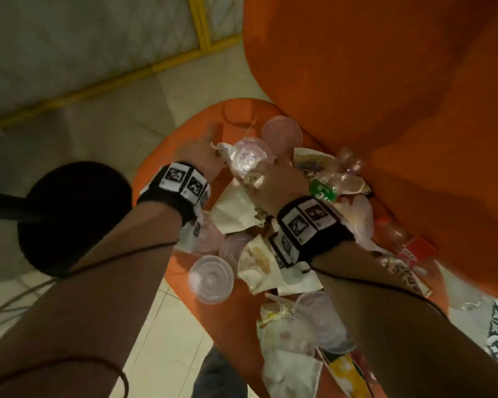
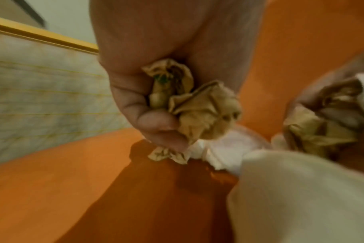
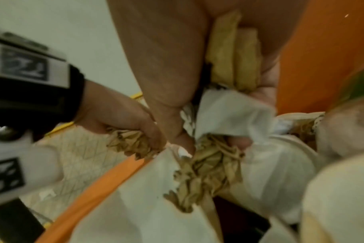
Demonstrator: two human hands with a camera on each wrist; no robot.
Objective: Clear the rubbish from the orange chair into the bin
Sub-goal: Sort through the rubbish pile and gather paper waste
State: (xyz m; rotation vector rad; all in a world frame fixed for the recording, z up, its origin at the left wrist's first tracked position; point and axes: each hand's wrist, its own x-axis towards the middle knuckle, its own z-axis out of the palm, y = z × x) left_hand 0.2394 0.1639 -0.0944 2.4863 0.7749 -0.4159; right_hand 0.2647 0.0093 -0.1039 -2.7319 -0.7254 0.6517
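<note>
2 grips clutch crumpled paper (image 2: 202, 113) at the orange chair (image 1: 167, 156) edge — rubbish crowds right

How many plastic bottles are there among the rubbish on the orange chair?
2. The bottle with a green label lies against the chair back. The bottle with a red label lies further right, at the seat's edge. Others may be hidden under the paper.

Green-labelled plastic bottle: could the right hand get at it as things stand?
Probably not straight away: the bottle lies uncovered on top, just beside the right hand, but that hand already grips crumpled brown paper and white paper.
</note>
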